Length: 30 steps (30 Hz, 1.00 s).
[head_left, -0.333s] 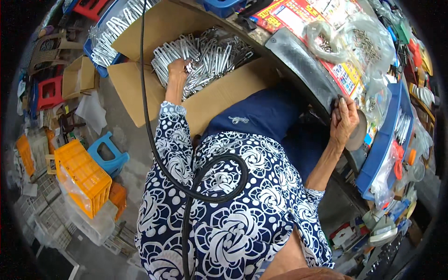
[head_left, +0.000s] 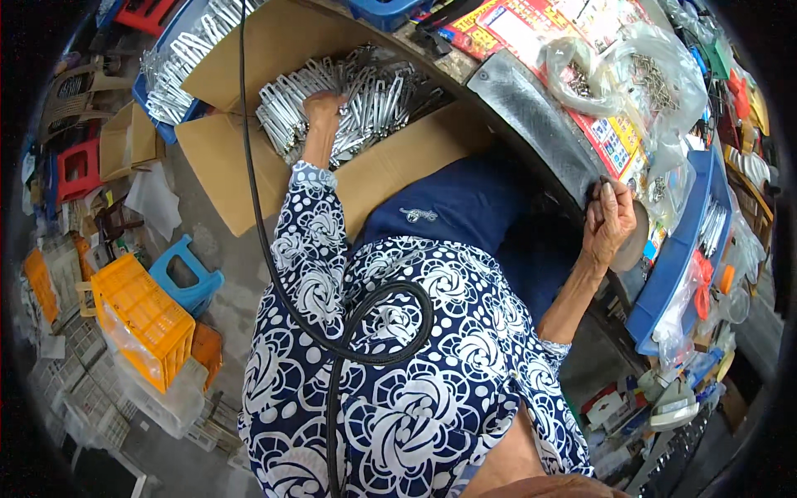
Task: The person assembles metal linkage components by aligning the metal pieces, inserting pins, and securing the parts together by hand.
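My left hand [head_left: 322,106] is down in an open cardboard box [head_left: 411,149], over a heap of long, slotted silver metal pieces [head_left: 386,98]. Its fingers are bent in among the pieces; whatever they grip is hidden. On the right, my right hand [head_left: 610,217] rests at the edge of a worktable with a dark, worn strip [head_left: 531,120]. Its fingers are curled and pressed together at that edge, and I cannot make out what is between them. A rounded, brownish disc-like thing [head_left: 631,241] sits just behind this hand.
Clear plastic bags of small metal parts [head_left: 652,79] lie on printed sheets on the worktable. Blue trays [head_left: 677,266] stand at its right and at the far left. A black cable [head_left: 259,191] hangs across my front. Left: an orange crate [head_left: 141,311] and blue stool [head_left: 187,274].
The whole view has shifted slightly, moving the box and surroundings a little to the left. My left hand has turned somewhat over the metal pieces; my right hand stays at the table edge.
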Tool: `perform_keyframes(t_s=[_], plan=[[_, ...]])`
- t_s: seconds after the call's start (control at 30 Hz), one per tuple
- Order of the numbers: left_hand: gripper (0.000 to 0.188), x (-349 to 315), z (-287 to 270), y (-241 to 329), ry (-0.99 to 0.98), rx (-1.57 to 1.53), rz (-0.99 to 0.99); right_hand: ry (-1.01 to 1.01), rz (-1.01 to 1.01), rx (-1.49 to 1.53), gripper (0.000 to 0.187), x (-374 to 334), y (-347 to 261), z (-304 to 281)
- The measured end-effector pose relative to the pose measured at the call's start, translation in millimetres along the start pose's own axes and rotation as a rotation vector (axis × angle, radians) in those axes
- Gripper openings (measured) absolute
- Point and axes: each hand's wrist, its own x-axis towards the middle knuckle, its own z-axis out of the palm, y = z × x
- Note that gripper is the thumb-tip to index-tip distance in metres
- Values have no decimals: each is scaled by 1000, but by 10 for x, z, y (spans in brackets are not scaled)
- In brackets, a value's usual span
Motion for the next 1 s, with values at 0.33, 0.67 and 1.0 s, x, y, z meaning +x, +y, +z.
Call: perform_keyframes(t_s=[0.33,0.67,1.0], plan=[[7,132,97,-615,63,5,323,-51,-28,43,11,31,39,65],[13,137,10,-778,298,666,539,24,4,18,9,-2,31,68],[17,-326,61,-345,344,976,654,5,38,75,11,9,-29,141]])
